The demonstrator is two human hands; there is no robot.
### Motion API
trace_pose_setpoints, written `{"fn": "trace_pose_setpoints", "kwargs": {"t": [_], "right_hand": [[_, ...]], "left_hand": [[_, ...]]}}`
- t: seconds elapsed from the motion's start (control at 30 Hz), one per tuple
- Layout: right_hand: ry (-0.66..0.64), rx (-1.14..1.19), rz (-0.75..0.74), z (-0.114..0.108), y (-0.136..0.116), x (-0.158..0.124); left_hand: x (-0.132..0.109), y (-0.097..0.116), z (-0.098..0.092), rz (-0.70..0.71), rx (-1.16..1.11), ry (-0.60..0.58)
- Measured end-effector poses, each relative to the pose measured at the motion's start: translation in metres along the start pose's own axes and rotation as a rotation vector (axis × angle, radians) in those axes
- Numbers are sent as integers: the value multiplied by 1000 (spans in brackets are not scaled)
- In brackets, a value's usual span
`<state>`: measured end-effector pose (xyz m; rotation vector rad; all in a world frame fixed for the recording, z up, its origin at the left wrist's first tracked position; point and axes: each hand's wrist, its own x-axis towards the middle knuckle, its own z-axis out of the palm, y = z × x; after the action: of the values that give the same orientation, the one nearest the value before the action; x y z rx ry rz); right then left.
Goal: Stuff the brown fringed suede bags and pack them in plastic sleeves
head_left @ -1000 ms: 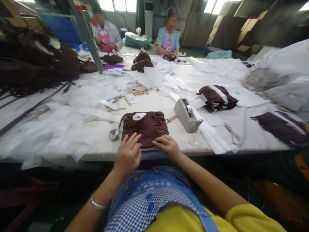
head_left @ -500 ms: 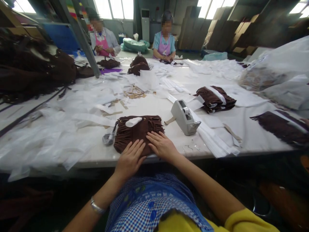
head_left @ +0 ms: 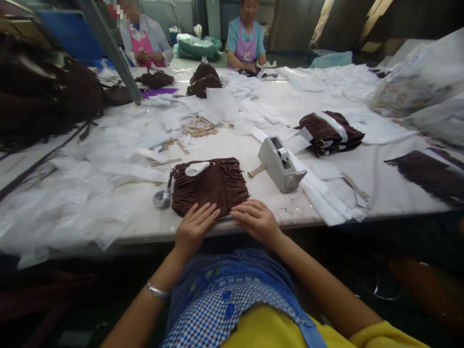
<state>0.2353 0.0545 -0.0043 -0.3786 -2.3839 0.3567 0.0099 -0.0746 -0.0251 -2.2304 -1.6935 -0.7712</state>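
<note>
A dark brown fringed handbag (head_left: 211,181) lies flat near the table's front edge, with a white wrap on its top and a plastic-covered piece at its left side. My left hand (head_left: 198,223) rests on the bag's lower edge, fingers stretched out flat. At the bag's lower right corner is my right hand (head_left: 258,220), its fingers extended and touching the fringe and edge; its thumb is hidden. A grey tape dispenser (head_left: 279,164) stands right of the bag.
White paper sheets (head_left: 90,179) and tan strips cover the table's left. Stacked fringed bags (head_left: 329,133) with a white band lie at the right, beside white paper strips (head_left: 322,193). A metal post (head_left: 110,53) rises at left. Two co-workers sit across the table.
My right hand has slid off the bag's middle toward its lower right corner. My left hand has moved slightly down to the near edge. The view has tilted downward.
</note>
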Motion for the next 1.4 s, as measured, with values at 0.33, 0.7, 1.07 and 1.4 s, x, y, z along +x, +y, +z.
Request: {"fn": "trace_pose_setpoints", "kwargs": {"t": [0.33,0.7,1.07,1.4], "right_hand": [[-35,-59,120,5,13,1],[-182,-134,151,11,15,11],[-82,-47,66,-22,14,3],[46,-444,1064,-167,149,-65]], "left_hand": [[29,4,-13,-139,-78,-93],[52,-33,-36,-101,-166,-415],[16,3,-5,35,132,-14],[10,-5,6,17,122,61]]}}
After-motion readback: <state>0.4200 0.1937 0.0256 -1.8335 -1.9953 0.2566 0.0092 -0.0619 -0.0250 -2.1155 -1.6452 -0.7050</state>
